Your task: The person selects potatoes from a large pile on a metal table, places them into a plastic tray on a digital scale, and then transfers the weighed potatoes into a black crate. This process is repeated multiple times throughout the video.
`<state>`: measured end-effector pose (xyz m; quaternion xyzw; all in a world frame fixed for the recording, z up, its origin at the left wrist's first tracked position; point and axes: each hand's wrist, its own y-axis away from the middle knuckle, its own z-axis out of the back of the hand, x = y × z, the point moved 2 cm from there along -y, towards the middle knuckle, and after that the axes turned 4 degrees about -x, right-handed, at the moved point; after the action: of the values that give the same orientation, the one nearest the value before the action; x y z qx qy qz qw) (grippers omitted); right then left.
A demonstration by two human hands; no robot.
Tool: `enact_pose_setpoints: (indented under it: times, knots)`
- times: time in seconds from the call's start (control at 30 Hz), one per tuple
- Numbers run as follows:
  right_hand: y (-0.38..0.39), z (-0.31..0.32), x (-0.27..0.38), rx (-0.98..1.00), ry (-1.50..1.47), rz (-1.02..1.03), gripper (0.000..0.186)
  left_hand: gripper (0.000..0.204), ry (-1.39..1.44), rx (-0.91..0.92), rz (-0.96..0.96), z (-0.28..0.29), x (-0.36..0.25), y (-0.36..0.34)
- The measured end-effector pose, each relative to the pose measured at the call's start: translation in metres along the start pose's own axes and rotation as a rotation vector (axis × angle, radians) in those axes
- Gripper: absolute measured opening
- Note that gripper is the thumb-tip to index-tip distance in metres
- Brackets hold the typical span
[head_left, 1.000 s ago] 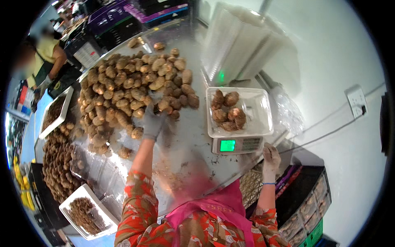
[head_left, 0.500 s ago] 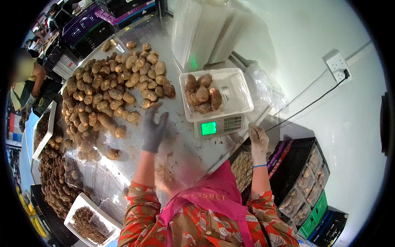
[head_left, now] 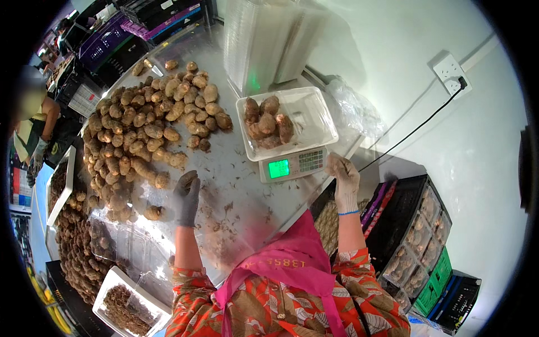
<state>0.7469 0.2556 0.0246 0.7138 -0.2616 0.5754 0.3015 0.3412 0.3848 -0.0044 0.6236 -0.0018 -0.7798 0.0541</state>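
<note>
My left hand point(head_left: 186, 199), in a grey glove, hovers over the metal table point(head_left: 241, 208) with fingers curled in. Whether anything is inside them is hidden. Beyond and left of it spreads a heap of brown taros point(head_left: 140, 132). My right hand point(head_left: 345, 180), in a white glove, is closed at the right end of a digital scale point(head_left: 293, 164); its fingers hide whatever they may hold. On the scale sits a white tray point(head_left: 314, 121) with several taros point(head_left: 268, 123) grouped at its left side. The scale's display is lit green.
Stacks of clear plastic trays point(head_left: 258, 48) stand behind the scale, beside crumpled plastic film point(head_left: 356, 109). At lower left is a white tub point(head_left: 115, 278) of brown scraps. Crates with packed taros point(head_left: 418, 241) stand at right. A co-worker point(head_left: 33, 118) is at far left.
My left hand has drawn back from the heap, toward me and left, and its fingers have curled in. My right hand has moved up and left to the scale's end. The view has shifted slightly.
</note>
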Motion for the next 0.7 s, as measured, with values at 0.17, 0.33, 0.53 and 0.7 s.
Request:
enact_pose_setpoints:
  times: [0.17, 0.33, 0.53, 0.7]
  knots:
    - [-0.004, -0.012, -0.006, 0.051, 0.007, 0.023, 0.032, 0.026, 0.009, 0.075, -0.021, -0.003, -0.001, -0.008]
    - [-0.006, -0.09, 0.025, 0.322, 0.522, 0.517, 0.039, 0.029, -0.028, 0.044, -0.021, -0.001, -0.008, -0.015]
    - [0.007, -0.208, 0.071, 0.725, 1.306, 0.919, 0.058, 0.032, -0.148, -0.244, -0.107, 0.063, 0.03, -0.006]
    - [-0.019, -0.238, 0.049, 0.804, 1.566, 1.014, 0.049, 0.031, -0.124, -0.27, -0.061, 0.087, 0.053, -0.017]
